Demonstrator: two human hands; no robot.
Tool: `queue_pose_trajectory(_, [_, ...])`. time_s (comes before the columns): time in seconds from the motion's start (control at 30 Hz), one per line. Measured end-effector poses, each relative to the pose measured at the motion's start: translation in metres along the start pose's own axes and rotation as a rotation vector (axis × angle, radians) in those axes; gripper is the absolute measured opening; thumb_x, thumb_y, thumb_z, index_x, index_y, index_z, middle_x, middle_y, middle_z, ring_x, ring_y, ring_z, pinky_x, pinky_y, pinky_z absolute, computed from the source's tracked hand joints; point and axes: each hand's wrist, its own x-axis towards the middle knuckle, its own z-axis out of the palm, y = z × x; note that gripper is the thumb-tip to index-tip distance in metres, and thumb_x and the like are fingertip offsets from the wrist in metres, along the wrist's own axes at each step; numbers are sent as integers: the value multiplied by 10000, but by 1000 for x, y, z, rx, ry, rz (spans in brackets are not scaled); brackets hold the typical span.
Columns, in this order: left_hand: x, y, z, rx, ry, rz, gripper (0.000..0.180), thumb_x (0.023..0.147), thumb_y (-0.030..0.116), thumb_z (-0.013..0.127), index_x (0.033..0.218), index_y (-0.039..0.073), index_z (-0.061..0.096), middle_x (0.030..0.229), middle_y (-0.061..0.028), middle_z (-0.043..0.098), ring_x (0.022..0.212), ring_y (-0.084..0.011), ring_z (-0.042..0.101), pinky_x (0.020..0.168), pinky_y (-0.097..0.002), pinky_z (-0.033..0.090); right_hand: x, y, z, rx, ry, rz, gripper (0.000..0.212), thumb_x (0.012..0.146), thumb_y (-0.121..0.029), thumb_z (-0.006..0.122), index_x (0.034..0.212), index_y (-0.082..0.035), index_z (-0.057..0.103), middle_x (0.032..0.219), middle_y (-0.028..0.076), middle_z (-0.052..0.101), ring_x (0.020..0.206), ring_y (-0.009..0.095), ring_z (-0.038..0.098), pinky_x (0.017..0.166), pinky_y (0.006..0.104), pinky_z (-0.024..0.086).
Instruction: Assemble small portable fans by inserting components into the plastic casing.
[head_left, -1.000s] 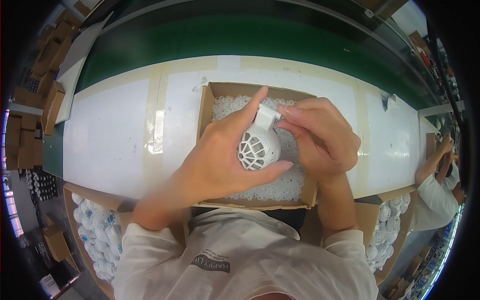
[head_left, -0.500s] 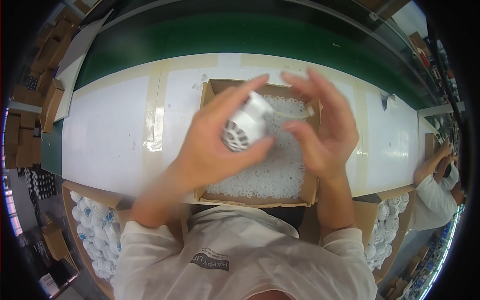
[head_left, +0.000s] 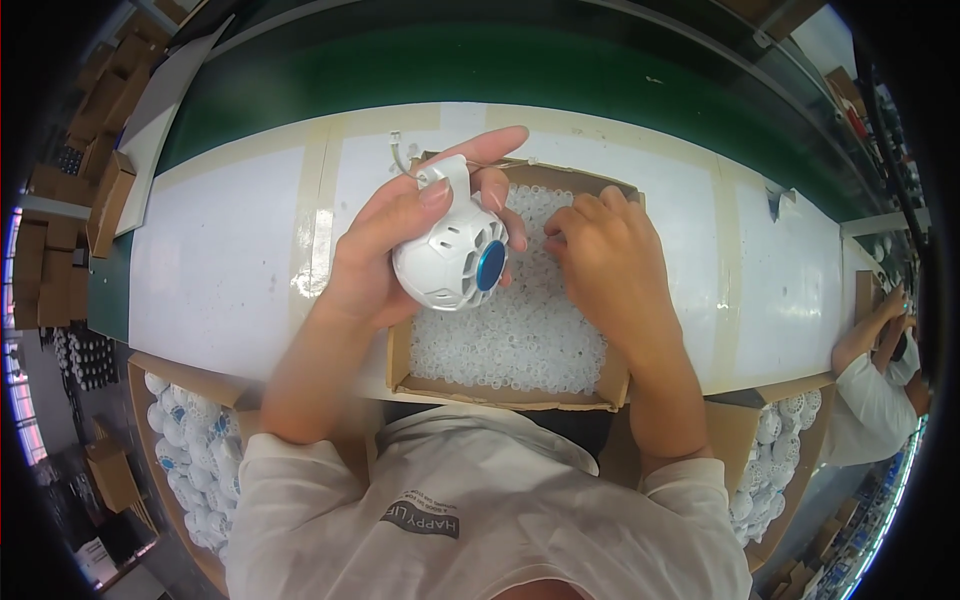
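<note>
My left hand [head_left: 362,240] is closed around a white, ball-shaped plastic housing [head_left: 432,268], with the thumb on its neck. Slots run around the housing, and a blue disc [head_left: 491,265] fills the middle of its right-facing side. From the neck a thin cable [head_left: 401,163] with a small white connector sticks out toward the far left. My right hand [head_left: 615,255] hovers at the right part of a shallow cardboard box [head_left: 505,402] of small clear plastic rings [head_left: 500,355]. Its fingers are curled together; whatever they may pinch is hidden.
Beneath the box lies a white, taped work surface [head_left: 225,260], with a green surface [head_left: 400,70] beyond. Cartons of similar white housings stand near left [head_left: 190,450] and near right [head_left: 770,450]. Another person [head_left: 870,385] works at the far right.
My left hand has turned the housing so the blue disc faces right and the cable points far left. My right hand has lowered toward the rings, its spread fingers now curled in.
</note>
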Motion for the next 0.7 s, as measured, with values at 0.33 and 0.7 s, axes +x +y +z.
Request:
queue_pose_trajectory(0.33, [1,-2,-7,-67,-132,-13,794,933,400,589,1569,30,289,1126,-42,568,987,-296,627,691,-435,602,-1,1,3,-15,56,2,106,732,-58,783,819,-58,722,802,74,637,846,273,580,741,401,484])
queue_pose_trajectory(0.7, [4,-5,-11,-35,-120,127,792,912,372,617,1578,85,299,1187,-23,565,980,-284,631,695,-433,610,-1,2,3,-13,0,41,99,750,-66,778,834,-49,730,813,80,658,843,276,589,746,409,491])
